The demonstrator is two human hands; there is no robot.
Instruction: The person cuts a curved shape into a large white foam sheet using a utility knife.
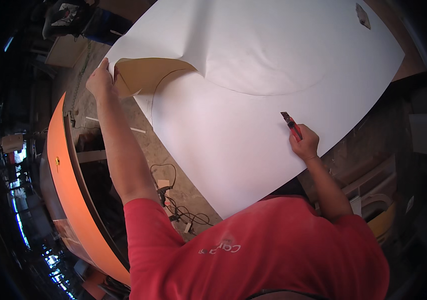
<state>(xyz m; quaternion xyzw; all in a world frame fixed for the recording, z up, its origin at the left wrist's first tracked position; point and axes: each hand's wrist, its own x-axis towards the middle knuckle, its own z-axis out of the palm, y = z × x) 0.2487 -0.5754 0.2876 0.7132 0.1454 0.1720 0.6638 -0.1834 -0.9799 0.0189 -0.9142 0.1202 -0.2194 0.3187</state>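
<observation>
A large white sheet (236,150) lies before me, with a curved line or cut running across its middle. My left hand (101,79) grips the sheet's far left edge, where a part is lifted and folded so that its tan underside (142,71) shows. Beneath the lifted part, a dark curved line marks the white surface. My right hand (305,142) is closed around a red utility knife (292,126), its dark blade end pointing away from me, over the right part of the sheet.
A flat, worn object (363,16) rests on the sheet's far right. Left stands an orange-topped surface (72,180) with a yellow tape measure or similar item (57,161). Black cables (179,213) and offcuts lie on the concrete floor. Wooden pieces (371,183) are at the right.
</observation>
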